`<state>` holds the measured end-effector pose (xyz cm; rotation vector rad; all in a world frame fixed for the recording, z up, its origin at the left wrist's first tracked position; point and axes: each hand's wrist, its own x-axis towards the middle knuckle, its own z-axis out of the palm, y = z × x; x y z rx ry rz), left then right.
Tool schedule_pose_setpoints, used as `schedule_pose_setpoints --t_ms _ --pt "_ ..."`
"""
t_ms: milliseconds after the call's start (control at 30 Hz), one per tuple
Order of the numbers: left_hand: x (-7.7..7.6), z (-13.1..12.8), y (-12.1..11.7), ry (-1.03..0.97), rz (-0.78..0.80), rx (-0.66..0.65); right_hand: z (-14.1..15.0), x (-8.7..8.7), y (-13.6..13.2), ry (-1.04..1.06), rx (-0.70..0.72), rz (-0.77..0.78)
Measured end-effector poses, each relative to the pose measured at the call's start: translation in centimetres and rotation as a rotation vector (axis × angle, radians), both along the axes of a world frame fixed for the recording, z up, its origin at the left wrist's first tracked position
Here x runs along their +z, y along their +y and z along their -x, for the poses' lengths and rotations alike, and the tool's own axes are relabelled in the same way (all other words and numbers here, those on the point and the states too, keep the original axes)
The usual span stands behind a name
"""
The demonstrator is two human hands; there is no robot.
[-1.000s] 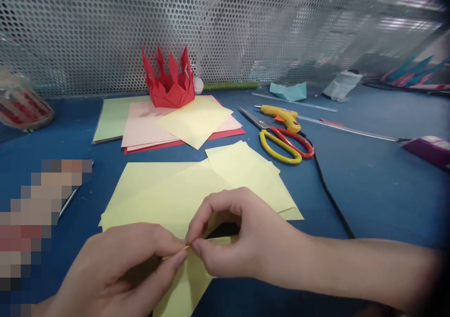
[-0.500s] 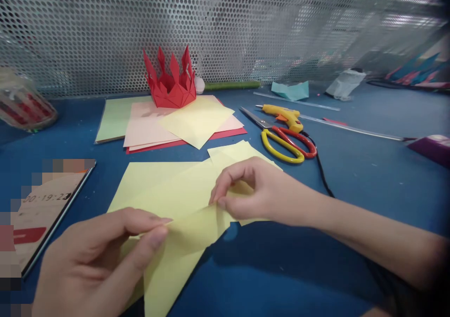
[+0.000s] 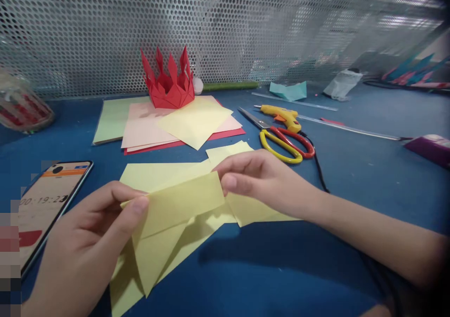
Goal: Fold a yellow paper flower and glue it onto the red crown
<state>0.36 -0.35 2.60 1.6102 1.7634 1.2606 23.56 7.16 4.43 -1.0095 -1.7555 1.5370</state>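
My left hand (image 3: 87, 237) pinches a folded piece of yellow paper (image 3: 183, 197) by its left end, thumb in front and fingers behind. The paper has a straight folded band on top and a pointed flap hanging below. At its right end is my right hand (image 3: 256, 181), its fingers curled at the edge and the fingertips partly hidden behind it; the thumb lies just beside that edge. Under the held piece, more yellow sheets (image 3: 154, 174) lie on the blue table, with smaller yellow pieces (image 3: 253, 209) beneath my right hand.
A red paper crown (image 3: 170, 89) stands on stacked coloured sheets (image 3: 140, 127). Scissors (image 3: 281, 143) and a yellow glue gun (image 3: 281, 116) with a black cord lie at right. A phone (image 3: 52, 195) showing a timer is at left, below a jar (image 3: 24, 106). Perforated metal (image 3: 105, 35) stands behind.
The held yellow paper has risen and turned, so its folded band now faces me. Both hands have moved up slightly, and my right thumb has come off the paper's upper edge.
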Motion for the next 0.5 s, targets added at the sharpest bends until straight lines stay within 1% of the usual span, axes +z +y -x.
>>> schedule_pose_setpoints --t_ms 67,133,333,500 --pt "0.3 -0.7 -0.1 -0.109 0.065 0.032 0.6 -0.3 -0.6 -0.005 -0.024 0.061" --pt "0.5 -1.2 -0.2 -0.182 0.115 0.036 1.1 -0.7 -1.1 -0.009 -0.045 0.084" --pt "0.9 -1.0 0.1 -0.042 0.248 -0.12 1.6 -1.3 -1.9 0.042 -0.033 0.053" --pt "0.9 -1.0 0.0 -0.024 0.212 -0.106 1.6 -1.3 -2.1 0.029 -0.046 0.011"
